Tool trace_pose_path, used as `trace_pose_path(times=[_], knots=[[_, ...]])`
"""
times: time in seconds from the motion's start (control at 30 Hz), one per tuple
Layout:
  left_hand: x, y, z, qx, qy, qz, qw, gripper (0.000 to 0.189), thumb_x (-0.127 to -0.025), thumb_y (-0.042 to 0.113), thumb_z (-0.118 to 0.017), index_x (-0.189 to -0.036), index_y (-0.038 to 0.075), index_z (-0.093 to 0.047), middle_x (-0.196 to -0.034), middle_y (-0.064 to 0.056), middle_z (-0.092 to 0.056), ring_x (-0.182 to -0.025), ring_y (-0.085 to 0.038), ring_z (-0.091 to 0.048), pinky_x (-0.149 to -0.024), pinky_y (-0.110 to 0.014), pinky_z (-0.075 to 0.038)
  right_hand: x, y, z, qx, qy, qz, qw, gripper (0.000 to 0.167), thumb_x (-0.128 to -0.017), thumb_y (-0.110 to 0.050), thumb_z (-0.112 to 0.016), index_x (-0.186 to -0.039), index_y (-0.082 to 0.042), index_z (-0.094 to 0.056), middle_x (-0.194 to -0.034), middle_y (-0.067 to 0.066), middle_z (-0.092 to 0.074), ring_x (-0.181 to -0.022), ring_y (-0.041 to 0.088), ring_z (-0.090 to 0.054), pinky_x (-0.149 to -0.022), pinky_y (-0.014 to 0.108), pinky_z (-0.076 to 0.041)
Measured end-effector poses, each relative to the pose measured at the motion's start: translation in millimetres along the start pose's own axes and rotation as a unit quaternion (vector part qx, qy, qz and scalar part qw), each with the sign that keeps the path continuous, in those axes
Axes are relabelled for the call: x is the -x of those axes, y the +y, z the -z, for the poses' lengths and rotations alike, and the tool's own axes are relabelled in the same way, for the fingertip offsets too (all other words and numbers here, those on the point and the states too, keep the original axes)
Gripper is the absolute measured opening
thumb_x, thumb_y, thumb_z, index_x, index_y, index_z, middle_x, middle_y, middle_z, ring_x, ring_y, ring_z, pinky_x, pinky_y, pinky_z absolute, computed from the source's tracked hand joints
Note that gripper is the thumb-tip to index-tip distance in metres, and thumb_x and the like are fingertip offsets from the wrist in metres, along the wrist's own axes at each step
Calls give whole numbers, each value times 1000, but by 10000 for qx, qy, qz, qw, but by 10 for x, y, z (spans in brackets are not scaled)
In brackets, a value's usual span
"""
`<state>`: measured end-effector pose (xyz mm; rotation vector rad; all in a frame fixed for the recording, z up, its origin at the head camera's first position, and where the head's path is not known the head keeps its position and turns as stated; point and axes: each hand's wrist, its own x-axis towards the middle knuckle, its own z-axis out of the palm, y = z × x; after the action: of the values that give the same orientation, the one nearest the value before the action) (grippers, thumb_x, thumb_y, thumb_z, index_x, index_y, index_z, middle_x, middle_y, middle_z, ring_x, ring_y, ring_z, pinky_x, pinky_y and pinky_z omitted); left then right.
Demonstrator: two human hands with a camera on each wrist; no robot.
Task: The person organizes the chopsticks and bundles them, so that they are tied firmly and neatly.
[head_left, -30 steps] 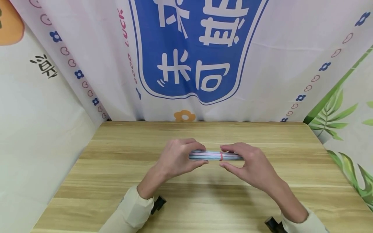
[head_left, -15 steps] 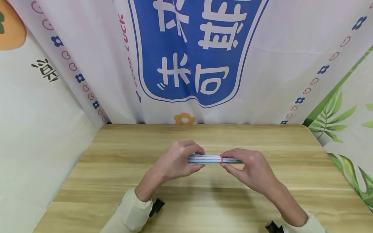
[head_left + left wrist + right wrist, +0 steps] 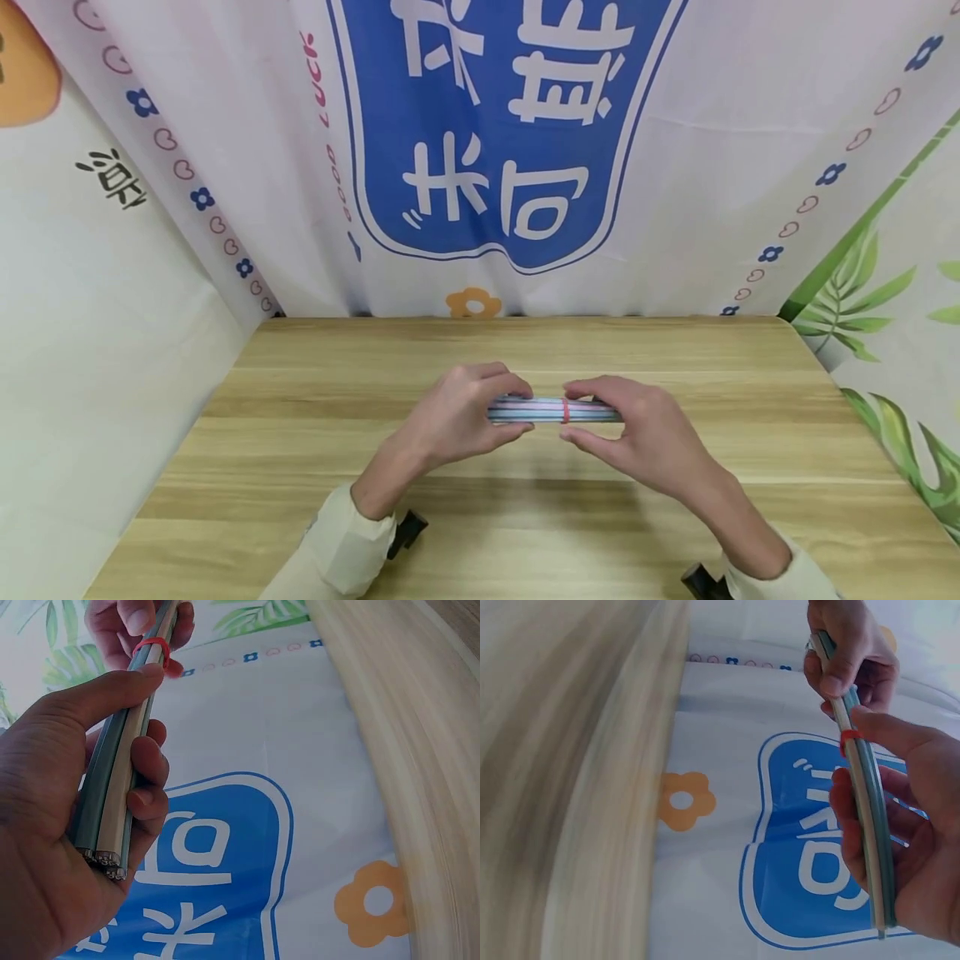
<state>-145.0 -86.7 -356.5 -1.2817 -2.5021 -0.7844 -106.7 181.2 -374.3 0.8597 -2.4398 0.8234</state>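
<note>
A bundle of slim pastel sticks (image 3: pixel 546 409), pencil-like in shape, lies level in mid-air above the table in the head view. A red rubber band (image 3: pixel 566 411) goes around it, right of its middle. My left hand (image 3: pixel 453 417) grips the left part, with thumb and curled fingers around the sticks; their blunt ends (image 3: pixel 105 861) show by the palm in the left wrist view. My right hand (image 3: pixel 652 429) has its fingers curled around the other part. Its thumb and fingertips stand beside the band, a little spread. In the right wrist view the band (image 3: pixel 848 736) sits close to the right thumb.
The wood-grain table (image 3: pixel 480 533) spreads beneath both hands. A white printed curtain (image 3: pixel 705 192) with a blue emblem hangs at its back edge, and more printed cloth hangs at the sides. Black camera mounts (image 3: pixel 407 532) sit at both wrists.
My right thumb and fingertips closed in at the band half a second ago and are spread apart again now. The band is slightly further left. The left hand keeps its grip.
</note>
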Motion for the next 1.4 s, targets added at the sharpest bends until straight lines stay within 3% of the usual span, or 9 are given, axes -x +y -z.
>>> trace_pose_path(times=[0.1, 0.27, 0.5, 0.77, 1.03, 1.2, 1.4], knots=[[-6, -7, 8, 38, 5, -20, 10000, 29, -84, 17, -93, -109, 9, -81, -100, -4, -80, -80, -7, -73, -73, -14, -57, 0, 9, 35, -280, -89, -77, 9995, 30, -84, -14, -91, -110, -21, -77, -105, -12, -78, -88, 3, -72, -76, 27, -62], [-12, -23, -3, 58, 55, -28, 10000, 29, -83, 17, -94, -107, 9, -80, -99, -3, -80, -78, -6, -71, -72, -13, -56, 6, 22, -2, -436, 52, 107, 9990, 26, -86, -10, -89, -108, -22, -80, -103, -11, -79, -89, 5, -75, -77, 21, -60], [-6, -21, -10, 77, 73, -11, 9999, 29, -83, 17, -94, -107, 9, -80, -98, -3, -80, -78, -7, -72, -72, -14, -57, 16, 16, -60, -537, 261, 22, 9982, 25, -84, -9, -92, -105, -21, -84, -101, -8, -80, -81, 7, -75, -61, 12, -52], [4, -9, -13, 64, 24, -8, 10000, 28, -84, 17, -93, -107, 9, -80, -99, -3, -80, -79, -6, -73, -72, -14, -57, 26, 19, -93, -242, 350, 29, 9991, 29, -79, -16, -96, -107, -21, -87, -98, -10, -78, -68, -3, -58, -56, 9, -40], [3, 7, -39, 28, 24, -7, 10000, 28, -84, 18, -93, -108, 10, -80, -100, -4, -81, -80, -8, -75, -72, -14, -57, 15, 16, -131, 208, 435, 103, 9988, 35, -75, -26, -99, -108, -23, -88, -95, -12, -73, -64, -2, -52, -55, 10, -36], [-2, 13, -35, -37, 43, 34, 10000, 30, -83, 17, -94, -107, 10, -80, -100, -3, -81, -80, -8, -74, -72, -15, -58, 10, 7, -111, 268, 320, 40, 9991, 35, -76, -27, -98, -109, -22, -87, -96, -11, -74, -66, -2, -53, -55, 14, -40], [2, 1, -31, -119, 82, 58, 9999, 30, -82, 19, -95, -108, 11, -80, -100, -2, -81, -79, -7, -73, -73, -17, -58, 40, 5, -33, 193, 37, -136, 9997, 38, -80, -24, -96, -116, -21, -85, -102, -9, -77, -77, 3, -65, -63, 22, -53]])
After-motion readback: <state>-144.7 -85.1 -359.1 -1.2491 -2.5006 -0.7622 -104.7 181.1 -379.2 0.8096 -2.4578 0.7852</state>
